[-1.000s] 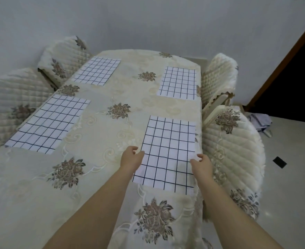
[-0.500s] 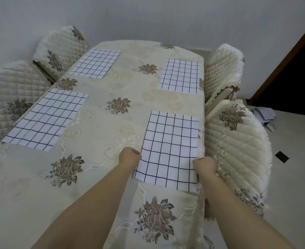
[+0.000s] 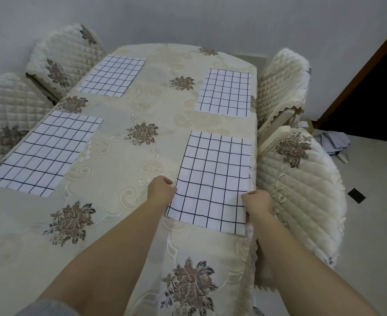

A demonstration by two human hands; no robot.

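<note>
A: Where is the checked placemat [image 3: 213,176]?

B: It lies on the table [image 3: 119,183] at the near right. Its right edge runs along the table's right rim. Its near edge is close to where the floral tablecloth [image 3: 188,258] drops toward the person.

A: And the hands?

B: Both are on it, toward its near end. The left hand [image 3: 161,190] is at the left side edge, with the fingers curled in and pinching that edge. The right hand [image 3: 257,200] is at the right side edge, and its fingers are curled round the hem in the same way.

A: Is the mat lifted?

B: Most of it lies flat. I cannot tell whether the pinched edges are clear of the tablecloth.

A: What else is on the table?

B: Three mats of the same pattern: the far right placemat [image 3: 225,94], the near left placemat [image 3: 44,151] and the far left placemat [image 3: 112,75]. All lie flat and well apart. A quilted chair [image 3: 301,190] stands just beside the table's right rim, near the right hand.
</note>
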